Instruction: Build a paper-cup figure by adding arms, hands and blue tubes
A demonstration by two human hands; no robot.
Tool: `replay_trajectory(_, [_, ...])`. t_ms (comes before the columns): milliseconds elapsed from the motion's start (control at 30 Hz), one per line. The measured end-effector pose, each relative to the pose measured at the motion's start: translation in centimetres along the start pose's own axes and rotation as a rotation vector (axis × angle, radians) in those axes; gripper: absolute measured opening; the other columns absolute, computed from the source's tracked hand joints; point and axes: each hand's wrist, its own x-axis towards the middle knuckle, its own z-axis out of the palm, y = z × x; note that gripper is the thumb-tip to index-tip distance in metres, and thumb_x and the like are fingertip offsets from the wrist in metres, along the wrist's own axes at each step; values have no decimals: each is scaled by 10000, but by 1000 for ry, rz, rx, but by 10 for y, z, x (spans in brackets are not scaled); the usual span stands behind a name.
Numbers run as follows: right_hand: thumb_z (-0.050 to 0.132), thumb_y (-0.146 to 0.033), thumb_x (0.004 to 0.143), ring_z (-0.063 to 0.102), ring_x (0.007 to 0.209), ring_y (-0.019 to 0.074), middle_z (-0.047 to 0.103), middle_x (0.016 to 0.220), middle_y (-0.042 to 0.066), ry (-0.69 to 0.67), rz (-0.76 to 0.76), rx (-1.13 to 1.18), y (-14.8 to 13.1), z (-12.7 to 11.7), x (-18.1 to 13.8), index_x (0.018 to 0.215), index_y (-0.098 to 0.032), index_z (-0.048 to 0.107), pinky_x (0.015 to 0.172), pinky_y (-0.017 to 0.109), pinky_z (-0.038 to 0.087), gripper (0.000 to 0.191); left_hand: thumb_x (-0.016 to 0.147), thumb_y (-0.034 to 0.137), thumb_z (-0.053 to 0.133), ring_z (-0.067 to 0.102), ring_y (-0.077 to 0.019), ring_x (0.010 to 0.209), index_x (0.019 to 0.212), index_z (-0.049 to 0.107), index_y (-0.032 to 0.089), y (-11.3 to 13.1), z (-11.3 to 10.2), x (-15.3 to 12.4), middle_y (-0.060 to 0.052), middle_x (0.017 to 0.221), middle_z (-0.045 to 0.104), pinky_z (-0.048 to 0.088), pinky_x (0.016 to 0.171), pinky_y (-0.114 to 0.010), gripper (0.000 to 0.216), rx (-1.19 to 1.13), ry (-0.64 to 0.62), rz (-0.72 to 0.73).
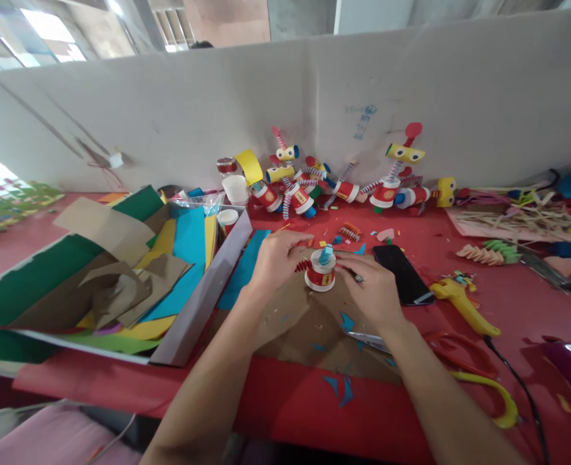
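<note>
A small paper cup figure stands upside down on a brown cardboard sheet. It has a red band, a folded blue paper piece on top and a red accordion-folded strip at its left side. My left hand is beside this strip, fingers apart and curved towards the cup; contact there is unclear. From the right, the fingertips of my right hand are closed at the cup's side, partly hidden. Scissors with red and yellow handles lie under my right wrist, near blue paper scraps.
Several finished cup figures line the back by a grey partition. At left stands a box of coloured paper. A phone, a yellow glue gun with its cord and folded paper strips lie at right.
</note>
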Motion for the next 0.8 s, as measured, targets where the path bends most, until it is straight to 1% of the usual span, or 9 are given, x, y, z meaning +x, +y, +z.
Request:
replay_trajectory(167, [579,-198,884,704,937,229,766,971,73,-17,37,0,-1,-1,0,904,-217,743,886,410,549,167,813,47,564,704,-201,928,923,755,224,-1,-1,0,-31,967,771,547,874,-349,283,50,-7,-13])
replay_trajectory(267, [568,-198,886,705,927,222,765,970,67,-10,68,30,-2,-4,0,903,-221,738,879,399,545,173,816,151,623,700,-211,946,1013,727,218,1,0,-1,-46,1012,761,540,864,-347,232,27,-74,-56])
replay_trajectory(300, [569,-202,887,703,930,218,763,975,66,-9,81,48,-2,-6,1,908,-220,736,882,393,540,169,792,216,675,691,-227,982,1076,700,216,2,1,-1,-55,1048,753,532,874,-356,285,22,-116,-63])
replay_trajectory(333, [575,-211,888,699,935,216,761,983,66,-10,96,66,-1,-7,2,919,-219,732,886,388,535,161,752,277,726,678,-248,1026,1140,664,212,3,2,-2,-66,1089,741,520,890,-372,398,31,-162,-68])
replay_trajectory(400, [594,-239,884,683,975,219,751,1021,72,-37,119,85,0,-11,7,973,-214,718,902,388,520,155,685,334,779,645,-291,1099,1229,586,202,6,5,-4,-93,1150,716,490,924,-414,592,98,-238,-79])
replay_trajectory(433, [613,-253,873,669,1007,227,741,1055,79,-63,125,77,1,-13,11,1014,-211,706,912,394,511,174,683,330,775,631,-307,1121,1247,556,196,7,6,-5,-107,1163,708,471,938,-437,620,149,-259,-88])
replay_trajectory(567, [709,-211,780,620,1090,254,701,1133,98,-222,95,-11,3,-16,36,1118,-195,643,936,421,486,345,745,262,690,633,-325,1106,1235,498,179,13,14,-9,-122,1105,719,421,946,-477,533,285,-300,-90])
replay_trajectory(667, [729,-128,721,635,1056,239,706,1093,76,-383,60,-51,2,-16,55,1105,-207,629,923,404,489,404,759,259,666,660,-326,1042,1224,473,160,14,19,-11,-127,1058,727,413,919,-468,513,311,-315,-66])
replay_trajectory(800, [690,-89,707,671,981,221,725,1048,46,-555,0,-108,-2,-13,70,1056,-234,643,845,355,513,380,774,238,638,676,-319,1005,1184,461,152,12,22,-11,-126,1006,737,402,900,-453,455,294,-308,-70])
